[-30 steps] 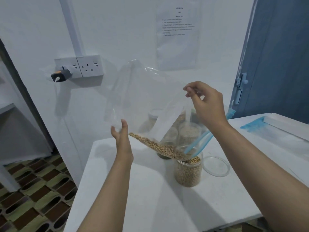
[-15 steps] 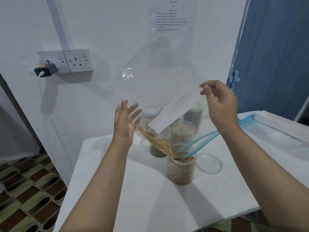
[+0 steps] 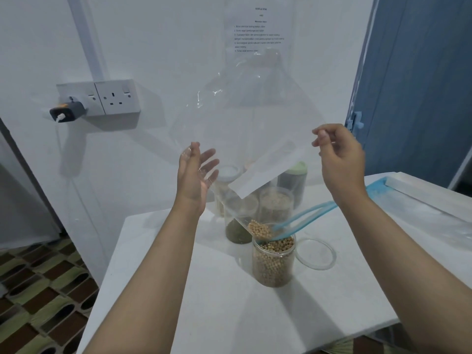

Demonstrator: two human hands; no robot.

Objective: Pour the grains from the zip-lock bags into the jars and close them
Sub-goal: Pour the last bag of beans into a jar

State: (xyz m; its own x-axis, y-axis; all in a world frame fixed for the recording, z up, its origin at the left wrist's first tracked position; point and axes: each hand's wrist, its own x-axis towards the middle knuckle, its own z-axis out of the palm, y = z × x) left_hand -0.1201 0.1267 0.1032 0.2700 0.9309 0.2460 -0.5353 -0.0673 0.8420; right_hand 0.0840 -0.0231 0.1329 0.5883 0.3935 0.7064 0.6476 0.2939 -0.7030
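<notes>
A large clear zip-lock bag [image 3: 255, 118] hangs upside down over an open jar [image 3: 273, 261] nearly full of beige grains. A last small heap of grains [image 3: 259, 229] sits at the bag's blue zip mouth [image 3: 301, 221], right above the jar's rim. My right hand [image 3: 339, 159] pinches the bag's upper right edge. With straight fingers, my left hand [image 3: 195, 175] presses against the bag's left side. The jar's clear lid [image 3: 316, 254] lies on the table just right of it.
Behind the open jar stand several other jars: one with green grains [image 3: 237, 232], one with pale grains [image 3: 275, 203], a white-lidded one [image 3: 226, 180] and a green-lidded one [image 3: 293, 180]. Another zip-lock bag [image 3: 419, 210] lies at the white table's [image 3: 204, 302] right. The wall is close behind.
Both hands have lifted the bag higher and tilted it steeper. The grains have slid down to the mouth, and most have dropped into the jar. My left hand's fingers have spread.
</notes>
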